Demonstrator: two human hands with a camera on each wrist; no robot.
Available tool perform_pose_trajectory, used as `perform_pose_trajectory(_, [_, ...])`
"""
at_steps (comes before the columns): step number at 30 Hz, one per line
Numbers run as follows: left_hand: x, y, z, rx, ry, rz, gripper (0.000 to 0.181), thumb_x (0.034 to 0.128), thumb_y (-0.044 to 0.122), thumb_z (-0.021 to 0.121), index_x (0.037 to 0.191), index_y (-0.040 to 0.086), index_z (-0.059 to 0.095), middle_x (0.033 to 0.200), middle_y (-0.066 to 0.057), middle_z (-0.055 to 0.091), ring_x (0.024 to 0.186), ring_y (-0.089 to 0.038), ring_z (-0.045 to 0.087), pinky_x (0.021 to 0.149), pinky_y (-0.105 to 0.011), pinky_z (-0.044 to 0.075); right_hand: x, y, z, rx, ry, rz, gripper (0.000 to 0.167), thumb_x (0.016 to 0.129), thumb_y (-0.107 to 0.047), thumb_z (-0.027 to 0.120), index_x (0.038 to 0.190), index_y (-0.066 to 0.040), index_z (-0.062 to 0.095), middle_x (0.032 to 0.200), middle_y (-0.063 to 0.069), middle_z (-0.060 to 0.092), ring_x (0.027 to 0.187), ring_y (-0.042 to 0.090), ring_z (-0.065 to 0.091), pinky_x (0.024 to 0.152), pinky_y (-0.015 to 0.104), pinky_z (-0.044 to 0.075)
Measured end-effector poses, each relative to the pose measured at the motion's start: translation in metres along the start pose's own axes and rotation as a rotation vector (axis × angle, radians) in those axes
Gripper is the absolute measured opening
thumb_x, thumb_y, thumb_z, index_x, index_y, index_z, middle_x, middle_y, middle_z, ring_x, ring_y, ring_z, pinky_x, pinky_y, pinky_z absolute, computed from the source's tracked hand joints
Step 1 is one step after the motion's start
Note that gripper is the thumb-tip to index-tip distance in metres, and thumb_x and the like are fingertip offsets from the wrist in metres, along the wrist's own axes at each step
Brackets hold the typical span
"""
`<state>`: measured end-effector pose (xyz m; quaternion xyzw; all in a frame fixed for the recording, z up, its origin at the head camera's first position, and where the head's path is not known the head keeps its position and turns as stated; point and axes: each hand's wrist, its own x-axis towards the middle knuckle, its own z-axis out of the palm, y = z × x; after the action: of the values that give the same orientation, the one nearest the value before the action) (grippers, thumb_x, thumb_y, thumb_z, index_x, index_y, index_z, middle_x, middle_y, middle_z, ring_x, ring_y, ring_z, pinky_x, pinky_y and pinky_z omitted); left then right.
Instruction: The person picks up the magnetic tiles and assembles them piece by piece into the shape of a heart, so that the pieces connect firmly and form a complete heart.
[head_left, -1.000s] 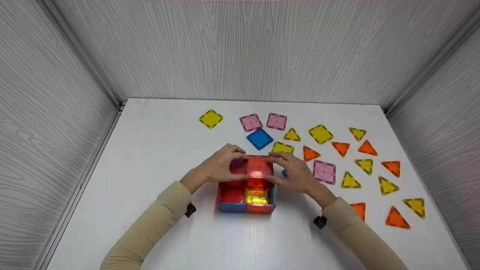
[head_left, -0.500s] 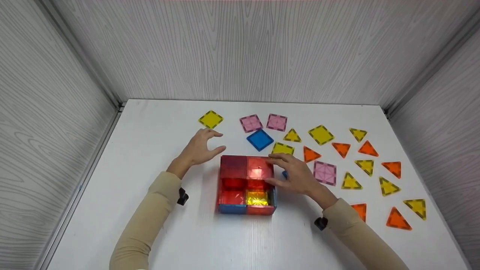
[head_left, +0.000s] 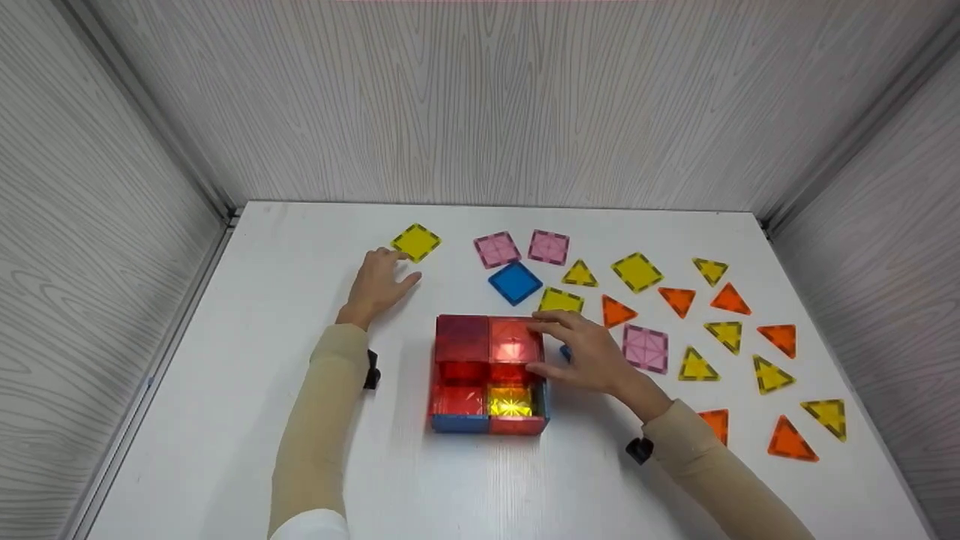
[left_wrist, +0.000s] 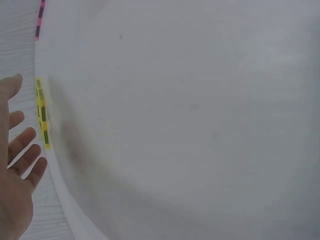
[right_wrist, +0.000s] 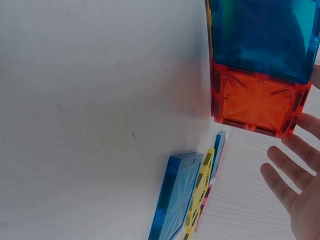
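1. Closest to me on the white surface (head_left: 405,484) stands the red-and-blue box (head_left: 463,337) of translucent tiles; its near row is low and uncovered, its rear row higher and roofed in red.
2. My right hand (head_left: 583,352) holds the box at its right rear part, the thumb on the near side and the fingers curved toward the far edge in a wide C. How firmly they press I cannot tell.
3. Farther out and to the left, my left hand (head_left: 375,283) has nothing in its hold. Its fingers are loosely bent, with the thumb standing well away from them.
4. Just beyond those fingers lies the yellow square tile (head_left: 417,242), flat on the surface, ahead of the hand and slightly to its right. This is the relation that matters: my left hand is clearly the nearer one, and a fingertip overlaps the tile's near-left edge from above, though I cannot tell whether it touches. Being square, the tile has no long axis; it sits as a diamond, one corner pointing back toward me.
5. To the right of that tile, well apart from it, are two pink tiles (head_left: 496,250) and a blue tile (head_left: 514,282).
6. Behind everything rises the grained wall (head_left: 480,97).
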<state>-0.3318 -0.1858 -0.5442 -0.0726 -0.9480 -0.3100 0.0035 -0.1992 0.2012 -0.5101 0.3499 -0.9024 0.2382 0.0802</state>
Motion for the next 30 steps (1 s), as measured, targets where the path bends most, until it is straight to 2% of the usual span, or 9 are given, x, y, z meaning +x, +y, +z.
perform_pose_trajectory(3, [0.009,-0.002,0.004,-0.002,0.022,-0.034,0.058,0.1009,0.039,0.068,0.144,0.000,0.059,0.144,-0.025,0.055,0.135,-0.040,0.048,0.122,-0.052,0.041,0.000,0.001,0.000,-0.006,0.011,-0.010,0.062,0.090,-0.048,0.081,0.144,-0.021,0.065,0.148,0.008,0.064,0.137,0.029,0.061,0.106,0.049,0.058])
perform_pose_trajectory(8, [0.022,-0.002,0.010,-0.002,0.023,-0.106,0.064,0.1005,0.038,0.070,0.149,-0.001,0.055,0.147,-0.025,0.050,0.139,-0.040,0.046,0.124,-0.050,0.040,-0.001,0.001,0.001,0.001,0.004,0.000,0.062,0.090,-0.047,0.081,0.144,-0.021,0.065,0.149,0.008,0.063,0.137,0.030,0.061,0.106,0.050,0.058])
perform_pose_trajectory(13, [0.030,-0.003,0.012,-0.044,0.043,-0.149,0.064,0.0989,0.035,0.072,0.148,-0.002,0.054,0.147,-0.026,0.050,0.138,-0.040,0.046,0.123,-0.051,0.040,-0.001,0.000,0.001,0.012,-0.008,0.025,0.061,0.091,-0.049,0.080,0.145,-0.024,0.064,0.150,0.008,0.062,0.138,0.029,0.060,0.107,0.050,0.058])
perform_pose_trajectory(21, [0.034,0.000,0.013,-0.047,0.045,-0.159,0.064,0.0994,0.033,0.071,0.150,-0.001,0.053,0.153,-0.026,0.046,0.141,-0.042,0.043,0.123,-0.053,0.037,-0.001,0.000,0.002,0.005,-0.010,0.023,0.061,0.092,-0.051,0.078,0.146,-0.026,0.063,0.150,0.006,0.062,0.138,0.028,0.061,0.107,0.049,0.058])
perform_pose_trajectory(30, [0.031,0.003,0.014,0.002,0.053,-0.139,0.055,0.1001,0.034,0.071,0.142,0.000,0.061,0.142,-0.025,0.052,0.134,-0.040,0.047,0.120,-0.052,0.040,-0.001,0.001,0.002,-0.016,-0.001,0.005,0.062,0.092,-0.051,0.078,0.146,-0.023,0.063,0.149,0.006,0.063,0.136,0.028,0.062,0.107,0.048,0.058])
